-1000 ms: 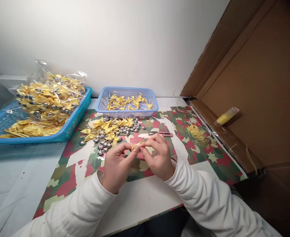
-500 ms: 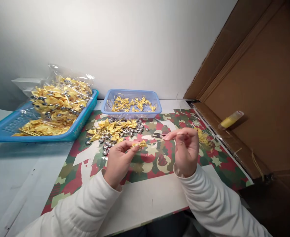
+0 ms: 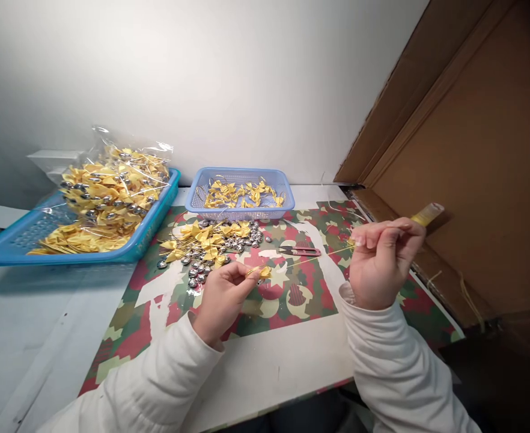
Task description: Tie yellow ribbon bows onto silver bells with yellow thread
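Observation:
Between the thumb and fingers of my left hand [image 3: 226, 294] is a yellow ribbon bow [image 3: 261, 273], with a silver bell partly hidden under it. A thin yellow thread [image 3: 307, 261] runs taut from the bow to my right hand [image 3: 382, 258], whose fingers are pinched on its far end. Thread snips [image 3: 300, 251] lie on the patterned sheet between my hands, just behind the thread. Beyond my left hand is a heap of yellow bows [image 3: 208, 237] mixed with loose silver bells [image 3: 197, 270].
A blue basket [image 3: 157, 231] at left holds yellow ribbons and a clear bag of bows with bells [image 3: 112, 180]. A smaller blue basket [image 3: 240, 210] with bows stands at the back. Cardboard [image 3: 449, 120] walls the right side, with a yellow thread spool [image 3: 427, 213] there.
My right hand has moved right and slightly up, drawing the thread out longer. The snips now show fully on the sheet. My left hand still holds the bow, slightly lower.

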Motion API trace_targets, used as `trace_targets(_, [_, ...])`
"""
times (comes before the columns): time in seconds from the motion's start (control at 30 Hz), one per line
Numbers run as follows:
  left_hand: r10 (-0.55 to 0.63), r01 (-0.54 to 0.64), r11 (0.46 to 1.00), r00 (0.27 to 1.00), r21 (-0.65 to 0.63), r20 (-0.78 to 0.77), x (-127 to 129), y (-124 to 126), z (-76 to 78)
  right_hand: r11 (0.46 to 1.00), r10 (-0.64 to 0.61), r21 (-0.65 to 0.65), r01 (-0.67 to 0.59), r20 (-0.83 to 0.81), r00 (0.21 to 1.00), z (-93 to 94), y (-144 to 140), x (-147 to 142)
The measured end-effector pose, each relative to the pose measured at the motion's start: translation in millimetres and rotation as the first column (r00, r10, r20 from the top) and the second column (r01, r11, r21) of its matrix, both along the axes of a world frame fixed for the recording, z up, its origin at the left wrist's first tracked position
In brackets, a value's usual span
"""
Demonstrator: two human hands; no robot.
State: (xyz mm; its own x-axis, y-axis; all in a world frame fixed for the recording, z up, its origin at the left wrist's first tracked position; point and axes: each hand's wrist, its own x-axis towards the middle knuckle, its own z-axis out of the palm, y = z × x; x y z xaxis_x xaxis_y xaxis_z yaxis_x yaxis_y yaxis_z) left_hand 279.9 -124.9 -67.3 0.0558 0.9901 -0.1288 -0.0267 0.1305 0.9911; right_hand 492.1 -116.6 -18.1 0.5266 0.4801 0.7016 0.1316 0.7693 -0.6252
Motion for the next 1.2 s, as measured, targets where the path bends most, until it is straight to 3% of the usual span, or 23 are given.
trace_targets(0.13, [0.012,-0.012,1.0,1.0,-0.002,0.006,0,1,0.9,1.0,0.019,-0.021,-0.019,0.011,1.0,0.0,-1,-1])
trace_targets(0.27, [0.039,-0.038,0.998,0.999,0.056,-0.006,-1,2,3.8,0.958,0.266,-0.123,-0.258,0.052,0.963,-8.1,-10,-11])
trace_targets(0.33, [0.056,-0.055,0.996,0.998,0.075,-0.023,-1,2,4.3,0.891,0.402,-0.272,-0.364,0.099,0.91,-15.3,-17,-20])
trace_targets(0.43, [0.049,-0.05,0.998,0.999,0.035,0.01,0,2,2.9,0.695,0.645,-0.543,-0.471,0.182,0.742,-25.8,-25,-36])
trace_targets(0.47, [0.044,-0.045,0.999,0.998,0.021,0.034,0,2,2.2,0.63,0.705,-0.608,-0.483,0.188,0.684,-28.8,-27,-42])
trace_targets(0.53, [0.029,-0.03,1.0,0.997,0.009,0.075,-1,2,1.2,0.569,0.745,-0.69,-0.448,0.201,0.636,-33.8,-28,-50])
trace_targets(0.63, [-0.022,0.019,0.999,0.996,0.033,0.081,-1,1,2.8,0.58,0.707,-0.74,-0.342,0.248,0.662,-38.8,-27,-56])
trace_targets(0.83, [-0.047,0.043,0.996,0.997,0.077,0.058,-1,-3,11.2,0.666,0.618,-0.719,-0.197,0.385,0.686,-40.0,-25,-55])
trace_targets(1.2, [-0.023,0.022,0.997,0.999,0.071,0.025,-3,-4,11.1,0.7,0.597,-0.698,-0.151,0.457,0.659,-41.5,-27,-54])
